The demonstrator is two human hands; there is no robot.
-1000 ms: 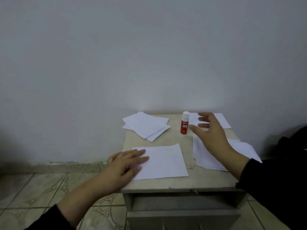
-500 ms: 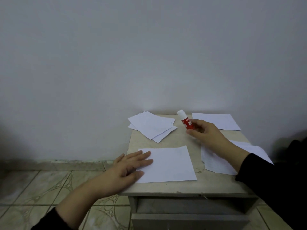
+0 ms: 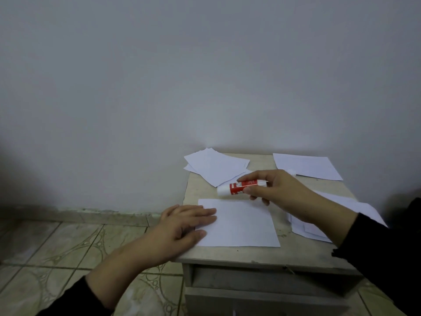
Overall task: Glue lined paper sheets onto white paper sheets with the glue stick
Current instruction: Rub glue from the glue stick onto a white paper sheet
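A red glue stick (image 3: 239, 187) with a white cap lies sideways in the air, cap pointing left, pinched by my right hand (image 3: 276, 187) just above the far edge of a white sheet (image 3: 241, 224). That sheet lies flat at the front of the small table (image 3: 230, 255). My left hand (image 3: 182, 224) rests flat on the sheet's left edge, fingers straight. The cap is on the stick.
A loose pile of sheets (image 3: 216, 166) sits at the table's back left, one sheet (image 3: 306, 166) at the back right, and more sheets (image 3: 328, 215) on the right under my forearm. The wall stands directly behind. A drawer front and tiled floor lie below.
My right hand reached the upright glue stick at the back, took hold of it, lifted it and brought it forward, tipped sideways, over the front sheet. My left hand stayed on the sheet.
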